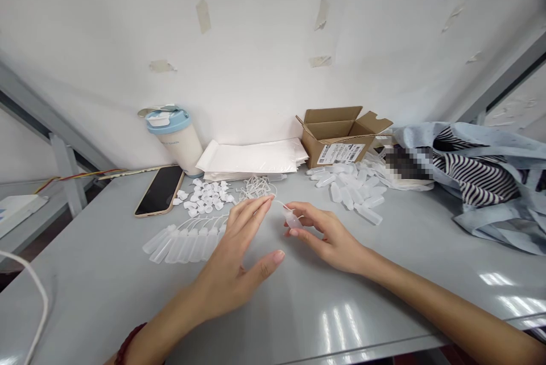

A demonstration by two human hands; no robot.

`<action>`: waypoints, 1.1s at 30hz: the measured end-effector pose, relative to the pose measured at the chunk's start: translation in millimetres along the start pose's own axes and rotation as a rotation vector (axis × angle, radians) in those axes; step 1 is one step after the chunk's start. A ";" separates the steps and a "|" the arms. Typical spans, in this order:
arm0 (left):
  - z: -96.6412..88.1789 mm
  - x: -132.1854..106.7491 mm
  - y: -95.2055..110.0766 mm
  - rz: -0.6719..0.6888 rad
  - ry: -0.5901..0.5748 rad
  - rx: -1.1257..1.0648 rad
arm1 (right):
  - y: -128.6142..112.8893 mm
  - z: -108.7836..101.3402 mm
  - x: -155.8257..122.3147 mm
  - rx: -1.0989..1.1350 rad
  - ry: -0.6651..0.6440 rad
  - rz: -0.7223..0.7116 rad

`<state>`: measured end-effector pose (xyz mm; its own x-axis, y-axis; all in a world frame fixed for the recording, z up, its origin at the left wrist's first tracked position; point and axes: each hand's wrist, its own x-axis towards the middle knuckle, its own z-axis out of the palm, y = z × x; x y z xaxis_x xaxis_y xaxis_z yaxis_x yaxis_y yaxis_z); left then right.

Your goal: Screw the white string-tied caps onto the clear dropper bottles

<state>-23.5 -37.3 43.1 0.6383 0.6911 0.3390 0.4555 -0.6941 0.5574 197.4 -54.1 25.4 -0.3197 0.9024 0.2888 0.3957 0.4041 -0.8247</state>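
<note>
My right hand (326, 234) pinches a small clear plastic dropper bottle (292, 219) just above the grey table (384, 274), its thin nozzle pointing left. My left hand (239, 257) hovers beside it with fingers stretched out, their tips near the nozzle end. Under the left hand lies a row of several clear bottles (183, 243) with long nozzles fitted. Behind them sit a heap of small white caps (205, 195) and a tangle of thin white nozzles (256, 187).
A pile of plain clear bottles (354, 189) lies at the right, before an open cardboard box (339, 135). A phone (160, 190), a lidded cup (174, 137) and a stack of white bags (251, 157) stand by the wall. Striped cloth in a blue bag (482, 177) fills the right.
</note>
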 end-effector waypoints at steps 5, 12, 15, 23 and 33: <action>-0.8 0.3 0.3 0.002 0.006 0.025 | 0.9 0.0 0.6 0.034 0.010 0.025; 3.2 0.5 -3.6 0.156 0.180 0.132 | -0.7 -1.0 -0.6 -0.007 0.017 0.040; 5.8 0.3 -2.6 0.269 0.294 0.256 | -0.9 0.2 -0.7 -0.024 0.017 0.033; 11.9 2.0 -1.2 0.283 0.250 0.349 | -5.9 3.8 -4.3 0.047 -0.014 0.021; 17.0 1.5 0.1 0.286 0.384 0.343 | -11.8 8.8 -5.6 0.185 -0.055 0.064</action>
<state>-11.9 -39.8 30.8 0.5242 0.4460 0.7255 0.5139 -0.8450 0.1481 186.9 -65.2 29.3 -0.3477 0.9138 0.2098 0.2531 0.3069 -0.9175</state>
